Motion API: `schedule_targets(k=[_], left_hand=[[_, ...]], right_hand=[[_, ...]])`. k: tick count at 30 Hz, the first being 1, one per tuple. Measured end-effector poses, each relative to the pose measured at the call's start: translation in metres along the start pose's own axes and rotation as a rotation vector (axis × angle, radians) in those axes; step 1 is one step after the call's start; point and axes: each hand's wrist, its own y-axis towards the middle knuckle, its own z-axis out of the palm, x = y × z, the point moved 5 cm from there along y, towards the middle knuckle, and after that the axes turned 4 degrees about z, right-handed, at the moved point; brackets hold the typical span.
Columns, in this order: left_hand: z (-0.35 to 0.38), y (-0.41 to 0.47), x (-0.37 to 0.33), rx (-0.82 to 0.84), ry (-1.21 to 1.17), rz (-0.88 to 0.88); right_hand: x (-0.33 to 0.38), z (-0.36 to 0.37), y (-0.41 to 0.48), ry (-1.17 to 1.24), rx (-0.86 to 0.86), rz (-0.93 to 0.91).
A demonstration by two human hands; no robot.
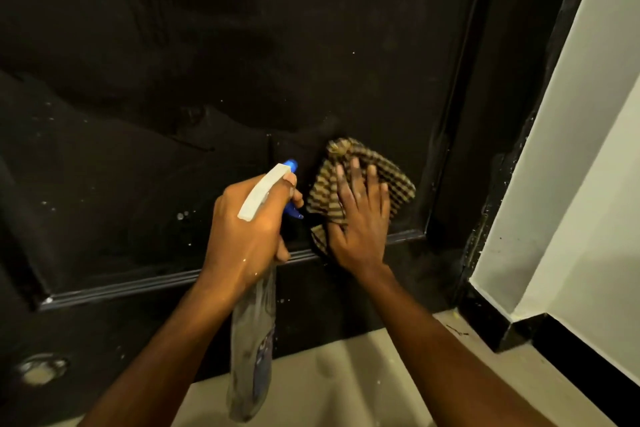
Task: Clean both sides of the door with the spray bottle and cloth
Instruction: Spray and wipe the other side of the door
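Observation:
A dark brown panelled door fills most of the view, with wet streaks and pale specks on its lower panel. My left hand grips the neck of a clear spray bottle with a white head and blue nozzle, one finger on the blue trigger, nozzle pointing at the door. My right hand lies flat with fingers spread on a striped brown and beige cloth, pressing it against the door's lower right panel, just above the raised moulding.
The dark door frame runs down the right side. A white wall with a black skirting stands to the right. Beige floor tiles lie below the door. A round pale mark shows at the door's lower left.

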Motion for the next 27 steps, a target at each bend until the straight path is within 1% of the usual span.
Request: schedule_targets(k=[1, 2, 3, 5, 6, 7, 8, 9, 10, 13, 14, 15, 16, 18, 20, 23, 24, 25, 27], left_hand=[[-0.003, -0.001, 0.001, 0.003, -0.010, -0.004], [-0.006, -0.002, 0.002, 0.003, -0.021, -0.006], [-0.009, -0.004, 0.003, 0.001, -0.027, -0.005], [-0.016, -0.007, 0.007, -0.007, -0.024, -0.002], [-0.020, -0.009, 0.010, -0.017, -0.024, -0.008], [-0.024, -0.011, 0.012, -0.028, -0.029, -0.016], [-0.028, -0.012, 0.014, -0.037, -0.037, -0.018], [-0.032, -0.012, 0.014, -0.043, -0.044, -0.012], [-0.036, -0.012, 0.015, -0.045, -0.051, -0.006], [-0.044, -0.010, 0.021, -0.035, -0.044, 0.000], [-0.046, -0.010, 0.023, -0.029, -0.036, 0.002], [-0.048, -0.011, 0.026, -0.026, -0.023, 0.002], [-0.050, -0.013, 0.029, -0.024, -0.010, 0.000], [-0.056, -0.015, 0.036, -0.031, 0.003, -0.009], [-0.063, -0.017, 0.042, -0.036, 0.005, -0.033], [-0.067, -0.018, 0.046, -0.006, 0.000, -0.065], [-0.067, -0.018, 0.047, 0.001, -0.001, -0.068], [-0.069, -0.019, 0.047, 0.003, -0.006, -0.069], [-0.073, -0.021, 0.048, -0.005, -0.003, -0.068]], right_hand=[[-0.014, 0.001, -0.013, 0.038, 0.000, 0.077], [-0.027, -0.001, -0.020, 0.094, -0.033, 0.198], [-0.039, -0.006, -0.019, 0.151, -0.110, 0.338], [-0.047, -0.019, 0.005, 0.248, -0.324, 0.608], [-0.043, -0.025, 0.023, 0.292, -0.402, 0.714], [-0.033, -0.029, 0.041, 0.312, -0.449, 0.762], [-0.018, -0.032, 0.056, 0.302, -0.464, 0.743], [-0.001, -0.032, 0.065, 0.265, -0.452, 0.656], [0.017, -0.030, 0.068, 0.215, -0.402, 0.532], [0.052, -0.007, 0.040, 0.053, -0.147, 0.147], [0.050, 0.001, 0.025, 0.011, -0.084, 0.066], [0.042, 0.007, 0.010, 0.002, -0.045, 0.031], [0.030, 0.009, -0.003, 0.027, -0.020, 0.048], [0.008, 0.006, -0.016, 0.122, -0.021, 0.193], [-0.001, -0.003, -0.010, 0.193, -0.109, 0.370], [0.018, -0.016, 0.030, 0.298, -0.300, 0.565], [0.031, -0.020, 0.045, 0.335, -0.345, 0.579], [0.046, -0.023, 0.058, 0.345, -0.369, 0.551], [0.076, -0.023, 0.074, 0.278, -0.333, 0.414]])
